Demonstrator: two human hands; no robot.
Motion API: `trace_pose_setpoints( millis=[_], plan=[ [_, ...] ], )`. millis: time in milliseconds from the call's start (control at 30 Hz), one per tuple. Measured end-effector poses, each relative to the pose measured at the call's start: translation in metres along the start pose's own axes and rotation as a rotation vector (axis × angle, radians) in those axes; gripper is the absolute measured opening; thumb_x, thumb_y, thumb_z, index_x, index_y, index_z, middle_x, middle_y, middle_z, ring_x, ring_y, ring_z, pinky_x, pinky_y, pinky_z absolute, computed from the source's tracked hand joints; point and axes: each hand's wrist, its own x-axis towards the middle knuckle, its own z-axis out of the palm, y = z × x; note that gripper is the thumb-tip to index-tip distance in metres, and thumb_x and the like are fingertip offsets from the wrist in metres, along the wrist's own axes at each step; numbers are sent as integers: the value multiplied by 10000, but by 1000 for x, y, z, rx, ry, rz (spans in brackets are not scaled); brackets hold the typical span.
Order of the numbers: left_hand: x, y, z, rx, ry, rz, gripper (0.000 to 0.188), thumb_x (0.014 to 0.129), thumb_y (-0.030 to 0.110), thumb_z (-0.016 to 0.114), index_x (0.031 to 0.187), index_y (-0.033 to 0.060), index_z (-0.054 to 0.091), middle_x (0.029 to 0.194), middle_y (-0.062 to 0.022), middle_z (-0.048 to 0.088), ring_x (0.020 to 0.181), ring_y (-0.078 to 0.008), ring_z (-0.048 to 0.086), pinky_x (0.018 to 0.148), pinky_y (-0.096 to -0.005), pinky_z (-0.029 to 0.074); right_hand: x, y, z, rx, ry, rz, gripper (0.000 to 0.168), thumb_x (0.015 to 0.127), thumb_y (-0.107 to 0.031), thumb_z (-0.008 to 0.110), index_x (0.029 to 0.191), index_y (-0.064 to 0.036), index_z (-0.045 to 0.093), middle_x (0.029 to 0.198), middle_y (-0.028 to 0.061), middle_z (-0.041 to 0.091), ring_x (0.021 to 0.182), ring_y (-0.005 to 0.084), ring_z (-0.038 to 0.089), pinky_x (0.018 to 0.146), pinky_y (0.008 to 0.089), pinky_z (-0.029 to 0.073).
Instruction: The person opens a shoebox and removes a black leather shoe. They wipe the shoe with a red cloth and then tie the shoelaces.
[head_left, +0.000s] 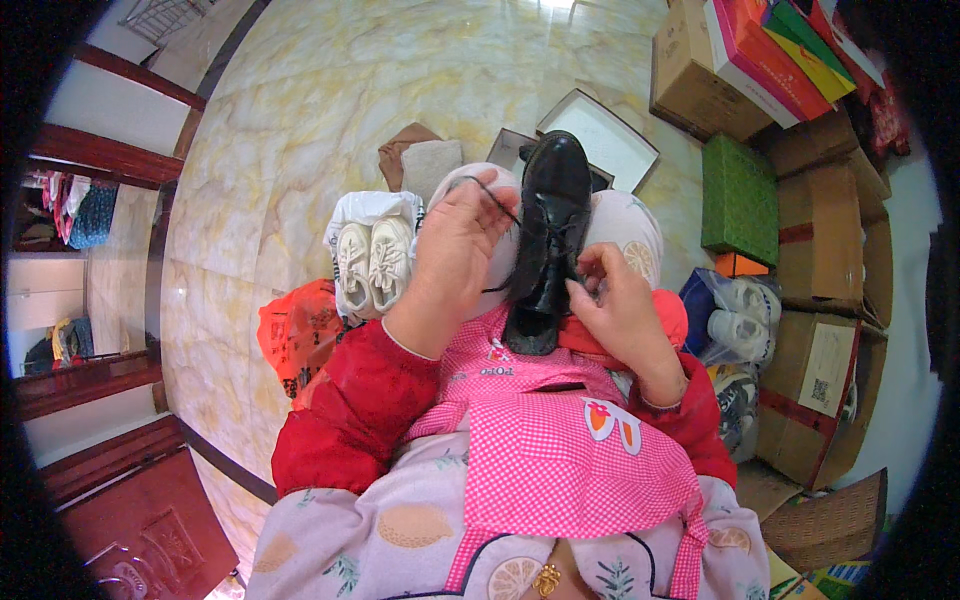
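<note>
A black lace-up shoe (556, 202) rests across my lap between my knees, its toe pointing away from me. My left hand (461, 244), left of the shoe, has a black shoelace (495, 196) between its fingers. One length of lace runs from these fingers to the shoe; a dark end shows lower down beside it. My right hand (619, 300) pinches the shoe's right edge near the lacing with thumb and fingertips. Whether it also has lace in it is hidden. A pink checked apron (555, 457) covers my lap under the heel.
White shoes (373, 262) sit on a bag at left, near an orange plastic bag (300, 330). Folded cloths (431, 165) and an open shoebox (600, 135) lie ahead. Cardboard boxes (817, 225), a green box (739, 199) and bagged shoes (742, 319) line the right.
</note>
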Motion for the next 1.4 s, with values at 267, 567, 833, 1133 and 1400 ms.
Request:
trace_pose_setpoints(
  millis=[267, 567, 833, 1133, 1400],
  plan=[
    [0, 58, -1, -39, -156, 262, 263, 967, 184, 525, 1116, -31, 553, 738, -19, 533, 695, -134, 532, 705, -327, 502, -4, 24, -12, 107, -77, 84, 289, 836, -36, 578, 1118, 22, 558, 901, 87, 616, 792, 136, 575, 703, 262, 467],
    [-36, 92, 29, 344, -204, 546, 205, 962, 127, 535, 1058, -24, 634, 772, -40, 590, 613, -71, 491, 537, -198, 394, 6, 18, -11, 107, -90, 88, 312, 834, -125, 622, 1108, 18, 578, 895, 151, 653, 802, 232, 635, 716, 326, 499],
    [-38, 51, 23, 996, -282, 509, 162, 882, 44, 613, 1030, 29, 676, 742, -49, 624, 681, -83, 575, 578, -221, 429, 7, 38, 0, 179, -42, 62, 291, 837, -131, 649, 1081, 20, 597, 880, 159, 667, 782, 217, 649, 710, 323, 511],
    [-39, 23, 20, 1313, -331, 550, 116, 846, 113, 643, 897, 9, 637, 774, -156, 629, 671, -277, 615, 617, -329, 486, 6, 26, -2, 204, -24, 97, 237, 811, -83, 662, 1021, 14, 608, 914, 154, 639, 819, 242, 626, 733, 330, 500],
    [-41, 14, 21, 948, -212, 375, 115, 921, 85, 567, 1000, 5, 591, 704, -63, 577, 647, -74, 513, 563, -248, 430, -5, 3, 7, -328, 68, -437, 305, 678, -142, 729, 927, -46, 581, 1012, 130, 516, 999, 324, 495, 870, 432, 392]
  ],
)
